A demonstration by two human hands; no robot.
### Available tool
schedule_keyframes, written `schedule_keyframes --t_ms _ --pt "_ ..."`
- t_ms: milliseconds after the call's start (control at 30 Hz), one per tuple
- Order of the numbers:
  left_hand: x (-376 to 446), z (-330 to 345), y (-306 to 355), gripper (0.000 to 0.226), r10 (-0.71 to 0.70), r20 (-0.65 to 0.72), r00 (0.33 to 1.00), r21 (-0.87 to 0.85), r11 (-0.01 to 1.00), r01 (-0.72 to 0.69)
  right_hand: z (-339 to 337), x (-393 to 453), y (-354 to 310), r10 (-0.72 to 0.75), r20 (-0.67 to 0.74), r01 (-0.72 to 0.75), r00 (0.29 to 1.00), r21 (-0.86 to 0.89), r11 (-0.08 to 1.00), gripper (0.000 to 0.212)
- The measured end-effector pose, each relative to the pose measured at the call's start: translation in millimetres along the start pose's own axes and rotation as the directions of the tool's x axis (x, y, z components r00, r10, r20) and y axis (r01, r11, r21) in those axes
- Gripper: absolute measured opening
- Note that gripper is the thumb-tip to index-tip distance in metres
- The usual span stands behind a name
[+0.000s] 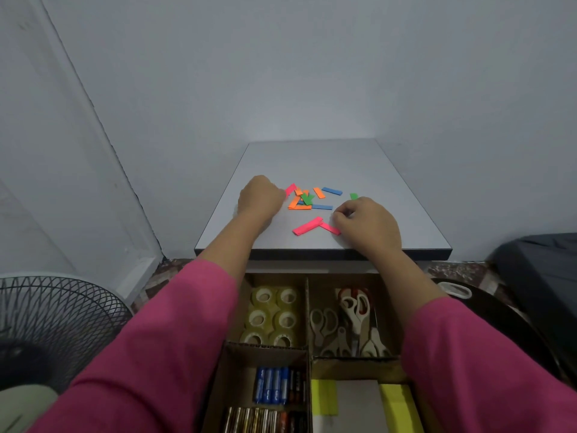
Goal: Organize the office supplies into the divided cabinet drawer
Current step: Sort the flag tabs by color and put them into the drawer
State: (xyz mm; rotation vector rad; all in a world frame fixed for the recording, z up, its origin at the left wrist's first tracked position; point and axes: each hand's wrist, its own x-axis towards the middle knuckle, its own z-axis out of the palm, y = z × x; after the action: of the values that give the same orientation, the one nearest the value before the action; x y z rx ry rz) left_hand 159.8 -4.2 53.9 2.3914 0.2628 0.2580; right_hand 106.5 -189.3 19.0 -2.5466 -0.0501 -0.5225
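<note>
Several coloured paper strips [307, 200] in orange, green, blue and pink lie scattered on the grey cabinet top [312, 160]. My left hand [260, 196] is curled at the pile's left edge, and a pink strip [290, 189] sticks out from its fingertips. Curled on the right, my right hand [367, 223] covers the end of another pink strip [327, 228]. Its grip is hidden. A longer pink strip [307, 225] lies between my hands, and a green strip [353, 196] shows behind my right knuckles. Below, the divided drawer [307, 310] stands open.
The drawer's compartments hold tape rolls [274, 317], scissors [352, 320], batteries [271, 385] and yellow note pads [396, 407]. A fan [46, 323] stands at the lower left. A dark object [537, 270] sits at the right, and walls close in behind and to the left.
</note>
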Motion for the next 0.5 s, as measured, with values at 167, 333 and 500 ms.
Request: schedule_keyframes --t_ms 167,333,500 --pt "-28 -1 5 0.021 -0.017 0.21 0.978 -0.073 0.997 0.033 -5 -1 -1 -0.016 0.039 0.014 0.999 0.046 0.999 0.025" --pt "-35 11 3 0.019 -0.015 0.229 0.973 0.076 0.997 -0.003 -5 -5 0 -0.094 0.08 0.093 0.992 0.024 0.995 0.024" --pt "-39 11 9 0.021 0.077 0.218 0.973 0.127 0.986 -0.107 -6 -5 0 -0.102 0.094 0.098 0.99 0.05 0.994 0.02"
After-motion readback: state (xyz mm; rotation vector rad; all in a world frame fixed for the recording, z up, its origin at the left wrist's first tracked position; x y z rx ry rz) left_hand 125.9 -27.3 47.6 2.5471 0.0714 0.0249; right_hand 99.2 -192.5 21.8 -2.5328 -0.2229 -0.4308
